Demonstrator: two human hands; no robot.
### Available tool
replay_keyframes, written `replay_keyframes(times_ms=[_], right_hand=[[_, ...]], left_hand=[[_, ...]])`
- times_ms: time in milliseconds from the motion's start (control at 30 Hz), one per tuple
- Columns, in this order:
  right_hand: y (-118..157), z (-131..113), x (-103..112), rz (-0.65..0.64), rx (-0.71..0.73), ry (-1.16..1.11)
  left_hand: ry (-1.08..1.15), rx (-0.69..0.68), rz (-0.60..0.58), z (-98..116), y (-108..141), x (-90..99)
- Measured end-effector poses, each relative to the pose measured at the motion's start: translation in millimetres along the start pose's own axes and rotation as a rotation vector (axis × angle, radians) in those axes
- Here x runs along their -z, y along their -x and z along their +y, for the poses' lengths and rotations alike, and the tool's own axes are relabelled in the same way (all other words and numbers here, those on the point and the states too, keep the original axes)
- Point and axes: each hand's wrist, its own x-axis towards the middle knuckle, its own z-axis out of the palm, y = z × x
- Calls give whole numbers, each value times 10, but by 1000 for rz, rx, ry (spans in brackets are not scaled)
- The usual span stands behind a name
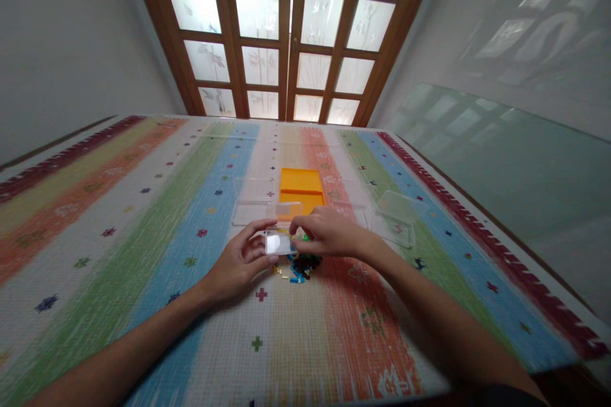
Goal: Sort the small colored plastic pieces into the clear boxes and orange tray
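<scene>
Near the middle of the striped cloth, my left hand [241, 261] grips a small clear plastic box [277, 243] by its left side, thumb below and fingers above. At the box's right edge is my right hand [317, 232], its fingers curled and pressed together; whatever they hold is too small to make out. Below the two hands lies a loose pile of small bricks [305, 264], mostly black, with blue, green and pale yellow ones. A few blue pieces [296, 280] lie at its front edge.
Behind the hands an open orange case [300, 181] lies on the cloth. Clear open cases stand on its left [252, 211] and right [396, 229]. The striped cloth [296, 343] covers the table. A glass panel [501, 172] is at the right, and wooden doors [289, 38] are beyond.
</scene>
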Motion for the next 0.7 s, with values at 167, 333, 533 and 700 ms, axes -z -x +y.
replay_keyframes(times_ms=[167, 333, 533, 700], right_hand=[[17, -8, 71, 108, -87, 12], [53, -38, 151, 33, -20, -24], [47, -160, 71, -188, 118, -99], [-19, -289, -159, -284, 159, 14]], left_hand=[[17, 13, 67, -11, -29, 15], [14, 29, 125, 20, -57, 19], [-49, -28, 198, 40, -82, 30], [-96, -32, 207, 27, -83, 54]])
